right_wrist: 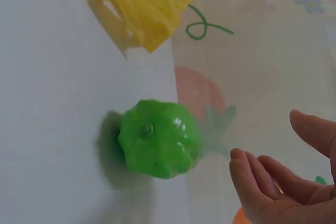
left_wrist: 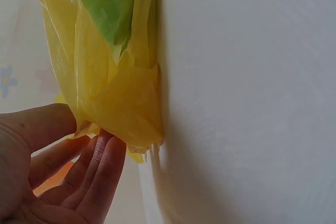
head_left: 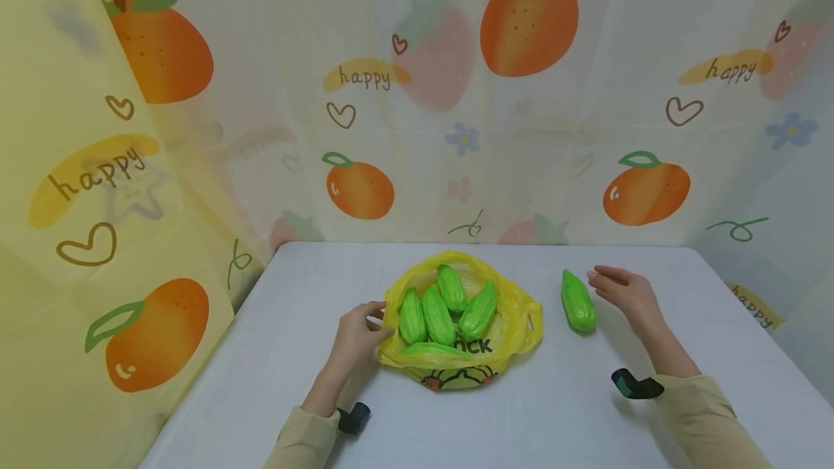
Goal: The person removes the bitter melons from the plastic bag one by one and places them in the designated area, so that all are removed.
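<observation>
Showing its nub (right_wrist: 146, 129) only at right-wrist-view centre, the gourd (head_left: 578, 302) was flanked, untouched, by the loose-fingered right hand (head_left: 627, 300), the plastic bag (head_left: 515, 324) pinched by the left hand (head_left: 356, 335).

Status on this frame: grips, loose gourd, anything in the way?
Left grip holds edge of yellow plastic bag. Right grip beside loose ridged green gourd, not touching. More gourds inside the bag. Nothing seen between right grip and loose gourd.

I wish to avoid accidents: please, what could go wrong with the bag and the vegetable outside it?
The yellow bag looks thin and might tear where the left fingers pinch its edge. The loose green vegetable is rounded, so a nudge from the nearby right fingers could roll it.
</observation>
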`<action>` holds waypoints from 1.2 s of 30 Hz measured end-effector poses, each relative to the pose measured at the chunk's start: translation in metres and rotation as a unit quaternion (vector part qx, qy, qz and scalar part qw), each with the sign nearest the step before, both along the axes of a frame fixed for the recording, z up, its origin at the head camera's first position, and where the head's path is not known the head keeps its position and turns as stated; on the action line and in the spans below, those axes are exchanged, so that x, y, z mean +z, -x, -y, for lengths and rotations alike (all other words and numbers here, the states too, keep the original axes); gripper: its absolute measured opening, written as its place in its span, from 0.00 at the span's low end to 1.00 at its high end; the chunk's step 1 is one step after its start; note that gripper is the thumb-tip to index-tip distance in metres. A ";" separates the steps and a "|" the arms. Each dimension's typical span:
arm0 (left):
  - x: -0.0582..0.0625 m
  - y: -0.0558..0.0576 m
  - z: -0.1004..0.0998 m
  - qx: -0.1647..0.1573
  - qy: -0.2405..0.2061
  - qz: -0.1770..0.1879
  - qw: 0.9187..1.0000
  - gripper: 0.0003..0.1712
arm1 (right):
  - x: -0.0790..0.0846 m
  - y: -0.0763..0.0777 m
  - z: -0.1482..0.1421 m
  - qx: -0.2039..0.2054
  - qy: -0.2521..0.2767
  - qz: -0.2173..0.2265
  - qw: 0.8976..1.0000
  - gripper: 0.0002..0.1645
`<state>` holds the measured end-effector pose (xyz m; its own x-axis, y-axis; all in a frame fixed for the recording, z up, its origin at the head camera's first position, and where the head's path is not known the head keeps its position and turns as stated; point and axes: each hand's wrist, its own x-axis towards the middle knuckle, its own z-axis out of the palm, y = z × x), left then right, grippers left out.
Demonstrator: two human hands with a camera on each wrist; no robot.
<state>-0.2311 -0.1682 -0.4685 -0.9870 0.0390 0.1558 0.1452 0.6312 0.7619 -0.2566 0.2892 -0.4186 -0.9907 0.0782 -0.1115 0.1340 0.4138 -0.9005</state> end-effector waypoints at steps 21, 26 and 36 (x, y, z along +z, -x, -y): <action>-0.002 0.001 0.001 0.000 -0.001 -0.003 1.000 0.27 | 0.006 0.001 0.042 0.037 0.001 -0.012 0.999 0.43; -0.001 0.001 0.001 -0.001 -0.003 -0.005 1.000 0.26 | 0.007 0.002 0.051 0.041 0.011 -0.009 0.999 0.44; -0.002 0.002 0.002 -0.003 0.003 -0.009 1.000 0.26 | -0.029 0.029 0.052 0.027 0.054 0.007 0.998 0.44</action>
<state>-0.2328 -0.1698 -0.4703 -0.9837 0.0452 0.1738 0.1626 0.6347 0.7555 -0.2859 0.2371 -0.4476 -0.9914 0.0109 -0.1301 0.1267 0.3220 -0.9382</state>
